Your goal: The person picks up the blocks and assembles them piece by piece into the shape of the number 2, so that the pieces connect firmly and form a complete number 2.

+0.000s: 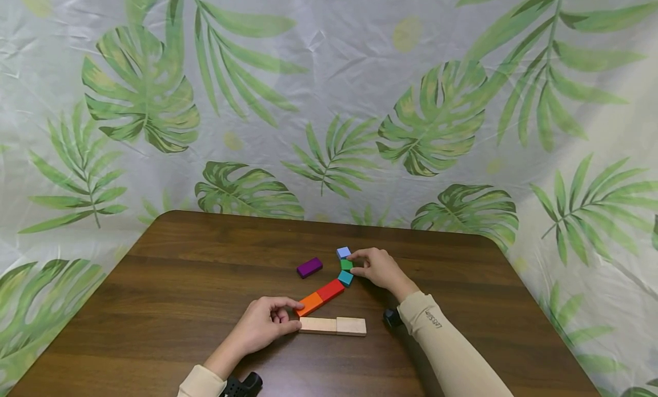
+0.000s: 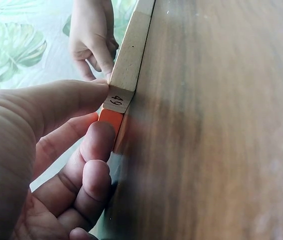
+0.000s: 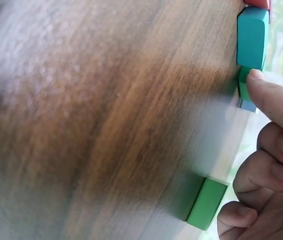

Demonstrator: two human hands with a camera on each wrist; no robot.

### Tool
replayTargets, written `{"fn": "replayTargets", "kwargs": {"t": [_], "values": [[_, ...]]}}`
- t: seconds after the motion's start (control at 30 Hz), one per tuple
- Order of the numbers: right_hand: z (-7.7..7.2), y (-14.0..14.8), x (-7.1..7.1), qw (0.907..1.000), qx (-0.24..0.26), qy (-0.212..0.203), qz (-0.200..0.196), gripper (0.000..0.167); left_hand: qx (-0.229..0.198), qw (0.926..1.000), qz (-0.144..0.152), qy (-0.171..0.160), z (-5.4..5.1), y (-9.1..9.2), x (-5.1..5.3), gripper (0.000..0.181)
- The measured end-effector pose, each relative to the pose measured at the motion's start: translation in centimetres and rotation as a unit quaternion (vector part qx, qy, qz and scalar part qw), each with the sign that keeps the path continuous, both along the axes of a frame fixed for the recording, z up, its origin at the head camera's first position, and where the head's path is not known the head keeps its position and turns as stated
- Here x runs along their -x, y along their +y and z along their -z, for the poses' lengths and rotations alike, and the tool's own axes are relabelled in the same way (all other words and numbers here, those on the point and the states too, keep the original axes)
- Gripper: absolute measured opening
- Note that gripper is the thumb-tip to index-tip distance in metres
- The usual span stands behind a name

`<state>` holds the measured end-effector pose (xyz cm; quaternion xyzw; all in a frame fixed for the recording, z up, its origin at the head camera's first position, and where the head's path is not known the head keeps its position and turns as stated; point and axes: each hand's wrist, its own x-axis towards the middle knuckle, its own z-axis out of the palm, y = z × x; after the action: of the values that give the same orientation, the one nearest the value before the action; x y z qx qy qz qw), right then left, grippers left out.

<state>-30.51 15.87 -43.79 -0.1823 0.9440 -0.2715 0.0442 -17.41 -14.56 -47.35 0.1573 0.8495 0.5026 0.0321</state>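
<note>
My left hand [image 1: 264, 325] is at the near end of a bent row of blocks. Its index finger touches the orange block [image 1: 309, 304], while the thumb touches the end of a plain wooden block [image 1: 317, 326] marked 49 in the left wrist view. Up the row, my right hand [image 1: 379, 269] pinches a small green block [image 1: 346, 265] between thumb and index finger. That block sits between a light blue block [image 1: 343, 252] and a teal block [image 1: 345, 279]. A red block [image 1: 330, 291] lies between teal and orange.
A purple block [image 1: 309, 268] lies left of the row. A second plain block [image 1: 352, 327] continues the wooden one to the right. In the right wrist view another green block [image 3: 206, 204] stands apart near the curled fingers. Leaf-printed cloth [image 1: 339, 100] hangs behind the brown table [image 1: 195, 271].
</note>
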Motion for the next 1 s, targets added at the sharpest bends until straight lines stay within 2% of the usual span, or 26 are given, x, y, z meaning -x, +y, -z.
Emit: {"fn": "replayTargets", "kwargs": {"t": [0.63,1.0], "values": [[0.2,0.3,0.1,0.9999,-0.007,0.008,-0.012,0.033,0.004,1.0000,-0.002,-0.005,0.1,0.0,0.1,0.026],[-0.2,1.6,0.6,0.9999,-0.003,0.013,-0.004,0.031,0.014,0.9998,-0.004,-0.010,0.1,0.0,0.0,0.026]]}}
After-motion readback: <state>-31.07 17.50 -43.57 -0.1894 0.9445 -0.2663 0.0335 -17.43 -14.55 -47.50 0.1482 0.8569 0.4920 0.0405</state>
